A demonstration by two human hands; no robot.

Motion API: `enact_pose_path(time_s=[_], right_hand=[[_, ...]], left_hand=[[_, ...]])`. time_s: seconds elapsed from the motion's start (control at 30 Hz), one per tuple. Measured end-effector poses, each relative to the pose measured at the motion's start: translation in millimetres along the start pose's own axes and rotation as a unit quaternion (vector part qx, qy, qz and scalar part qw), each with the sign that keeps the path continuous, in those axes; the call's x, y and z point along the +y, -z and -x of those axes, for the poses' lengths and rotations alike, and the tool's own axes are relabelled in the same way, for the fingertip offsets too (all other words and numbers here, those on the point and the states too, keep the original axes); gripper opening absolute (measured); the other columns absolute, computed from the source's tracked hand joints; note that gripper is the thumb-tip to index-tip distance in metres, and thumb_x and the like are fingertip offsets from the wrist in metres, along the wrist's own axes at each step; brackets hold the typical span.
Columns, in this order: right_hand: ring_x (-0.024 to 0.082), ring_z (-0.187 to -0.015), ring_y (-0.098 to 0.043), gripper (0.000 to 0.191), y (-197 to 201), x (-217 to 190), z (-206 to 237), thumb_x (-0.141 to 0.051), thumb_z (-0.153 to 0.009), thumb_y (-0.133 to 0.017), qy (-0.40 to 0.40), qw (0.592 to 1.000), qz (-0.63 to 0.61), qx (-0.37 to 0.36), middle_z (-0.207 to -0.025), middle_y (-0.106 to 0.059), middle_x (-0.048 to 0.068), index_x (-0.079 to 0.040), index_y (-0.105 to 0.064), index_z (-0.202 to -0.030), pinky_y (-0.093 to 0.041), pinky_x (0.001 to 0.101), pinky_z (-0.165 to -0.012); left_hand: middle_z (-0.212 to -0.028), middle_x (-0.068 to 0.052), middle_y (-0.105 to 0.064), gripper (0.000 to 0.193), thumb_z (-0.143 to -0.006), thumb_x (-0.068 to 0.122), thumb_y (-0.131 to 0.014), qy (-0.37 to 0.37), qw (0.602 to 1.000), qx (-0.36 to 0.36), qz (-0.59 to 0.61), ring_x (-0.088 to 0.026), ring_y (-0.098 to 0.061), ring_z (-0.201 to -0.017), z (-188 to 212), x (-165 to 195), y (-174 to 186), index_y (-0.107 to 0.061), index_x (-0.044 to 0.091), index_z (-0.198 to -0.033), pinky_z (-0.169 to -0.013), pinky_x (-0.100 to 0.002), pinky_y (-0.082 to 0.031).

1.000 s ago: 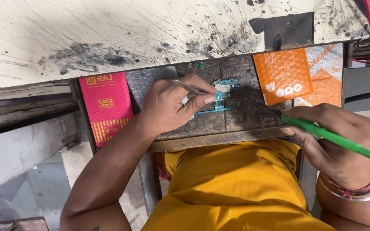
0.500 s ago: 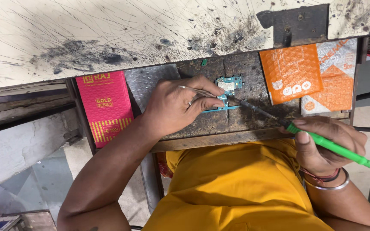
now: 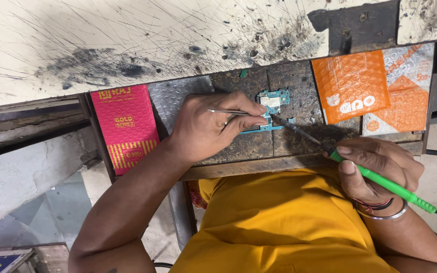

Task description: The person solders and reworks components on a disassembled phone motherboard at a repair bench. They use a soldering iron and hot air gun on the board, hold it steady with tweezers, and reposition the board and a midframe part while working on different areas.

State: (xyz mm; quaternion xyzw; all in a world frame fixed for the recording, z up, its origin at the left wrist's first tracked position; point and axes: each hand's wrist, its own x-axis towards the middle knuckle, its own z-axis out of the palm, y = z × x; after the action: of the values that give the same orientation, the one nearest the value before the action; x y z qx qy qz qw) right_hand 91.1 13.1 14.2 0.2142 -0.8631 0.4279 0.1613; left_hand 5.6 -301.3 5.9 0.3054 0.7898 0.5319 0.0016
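My left hand (image 3: 211,129) pinches thin tweezers (image 3: 228,112) against the small teal circuit board (image 3: 271,108) lying on the dark wooden block (image 3: 279,144). My right hand (image 3: 378,169) grips a green-handled soldering iron (image 3: 380,179), its tip touching the board's lower edge.

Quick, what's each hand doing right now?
Left hand: closed on tweezers at the circuit board.
Right hand: closed on green-handled soldering iron.
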Motion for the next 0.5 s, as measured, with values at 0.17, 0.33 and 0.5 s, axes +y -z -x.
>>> enact_pose_path(time_s=[0.17,0.33,0.5], right_hand=[[0.026,-0.078,-0.075,0.020,5.0,-1.1,-3.5,-0.021,-0.108,-0.068,0.010,1.000,0.013,-0.018,-0.091,-0.072,0.015,-0.001,-0.069,-0.106,-0.060,0.0315,-0.072],[0.026,-0.079,-0.075,0.017,7.4,-3.1,-4.7,-0.019,-0.106,-0.069,0.014,0.999,0.022,-0.025,-0.091,-0.072,0.015,-0.002,-0.069,-0.108,-0.060,0.0321,-0.072],[0.025,-0.078,-0.075,0.015,8.1,-2.6,-6.6,-0.018,-0.106,-0.069,0.021,0.999,0.022,-0.026,-0.090,-0.072,0.014,-0.004,-0.069,-0.108,-0.061,0.0321,-0.072]], left_hand=[[-0.103,-0.004,-0.079,0.013,-0.096,0.010,-0.080,-0.003,1.000,0.000,-0.015,-0.014,-0.080,-0.091,-2.1,3.9,-2.2,-0.068,0.007,-0.097,-0.071,-0.024,-0.067],[-0.106,-0.005,-0.078,0.011,-0.096,0.006,-0.078,0.004,1.000,0.001,0.000,-0.016,-0.080,-0.096,-3.2,6.9,-6.3,-0.067,0.005,-0.098,-0.077,-0.025,-0.069],[-0.104,-0.007,-0.078,0.014,-0.094,0.007,-0.082,0.010,1.000,0.004,0.000,-0.016,-0.080,-0.094,-3.1,9.7,-7.4,-0.068,0.005,-0.096,-0.076,-0.026,-0.068]])
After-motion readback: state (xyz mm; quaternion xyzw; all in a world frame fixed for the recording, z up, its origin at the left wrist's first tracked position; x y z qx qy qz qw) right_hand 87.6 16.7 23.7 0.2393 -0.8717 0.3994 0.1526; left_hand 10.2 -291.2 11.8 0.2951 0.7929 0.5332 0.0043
